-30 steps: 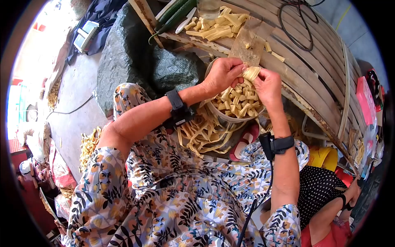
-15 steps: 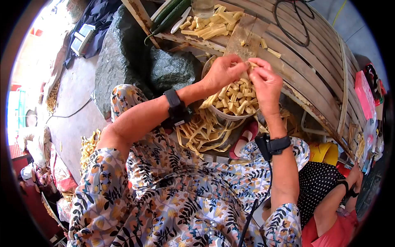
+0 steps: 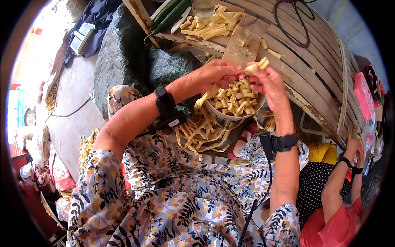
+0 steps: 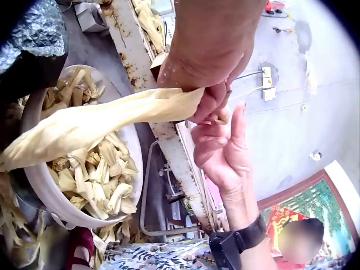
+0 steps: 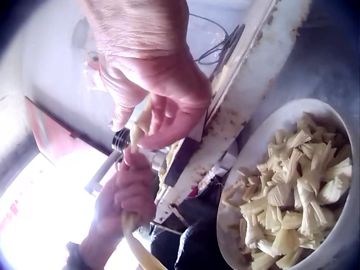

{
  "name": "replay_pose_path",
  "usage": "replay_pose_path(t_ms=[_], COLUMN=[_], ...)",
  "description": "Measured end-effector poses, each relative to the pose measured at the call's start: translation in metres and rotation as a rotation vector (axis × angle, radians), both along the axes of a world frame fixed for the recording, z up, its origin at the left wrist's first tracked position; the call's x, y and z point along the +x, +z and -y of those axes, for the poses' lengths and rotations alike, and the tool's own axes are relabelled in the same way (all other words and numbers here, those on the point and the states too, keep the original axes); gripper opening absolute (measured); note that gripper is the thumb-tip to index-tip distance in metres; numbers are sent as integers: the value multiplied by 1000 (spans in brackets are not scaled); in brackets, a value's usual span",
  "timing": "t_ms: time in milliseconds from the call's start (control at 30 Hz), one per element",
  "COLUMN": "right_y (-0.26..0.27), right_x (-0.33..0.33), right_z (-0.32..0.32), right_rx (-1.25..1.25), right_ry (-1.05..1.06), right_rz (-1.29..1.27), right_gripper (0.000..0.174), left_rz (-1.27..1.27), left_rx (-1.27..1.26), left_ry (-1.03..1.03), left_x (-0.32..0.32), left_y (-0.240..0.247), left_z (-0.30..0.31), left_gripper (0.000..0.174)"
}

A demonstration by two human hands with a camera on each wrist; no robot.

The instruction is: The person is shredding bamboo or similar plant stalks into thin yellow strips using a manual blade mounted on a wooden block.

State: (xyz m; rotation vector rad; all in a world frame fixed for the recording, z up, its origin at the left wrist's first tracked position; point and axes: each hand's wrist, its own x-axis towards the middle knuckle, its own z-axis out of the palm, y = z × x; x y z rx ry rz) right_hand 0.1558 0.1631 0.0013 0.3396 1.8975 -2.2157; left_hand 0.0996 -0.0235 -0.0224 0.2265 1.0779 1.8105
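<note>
Counted: one left hand (image 3: 218,76), one right hand (image 3: 271,84), one strip (image 4: 101,119) held; one white bucket (image 5: 252,143), one yellow container (image 3: 324,153), one glass vessel (image 3: 203,7). Knotted pieces (image 5: 281,194) could not be counted, too heaped.

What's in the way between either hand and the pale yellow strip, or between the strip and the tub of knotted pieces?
Nothing visible. The left hand and right hand both hold the strip; its tail hangs across the tub, with no object between.

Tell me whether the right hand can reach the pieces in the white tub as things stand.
Probably yes: the pieces lie in the open white tub near the right hand, though it pinches a strip it would likely need to release first.
</note>
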Motion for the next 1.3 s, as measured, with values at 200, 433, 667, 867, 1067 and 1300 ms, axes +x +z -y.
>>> replay_pose_path(t_ms=[200, 433, 667, 867, 1067, 1300], right_y=[-13, -1, 5, -3, -12, -6], right_x=[-8, -27, -68, -93, -98, -69], right_z=[10, 5, -6, -9, -10, -21], right_rx=[-240, -263, -212, -236, -179, -45], right_ry=[-102, -167, -348, -495, -542, -468], right_rz=[-112, -95, -229, -264, -218, -132], right_gripper=[17, 13, 16, 16, 16, 23], left_rz=[48, -330, -979, -1095, -1134, -785], left_rx=[37, -109, -314, -441, -472, -280], left_ry=[-81, -24, 182, 397, 441, 325], left_x=[-10, -31, -77, -96, -103, -85], left_y=[4, 19, 31, 24, 16, 20], left_z=[2, 6, -3, -28, -36, -14], left_gripper=[23, 25, 21, 20, 21, 16])
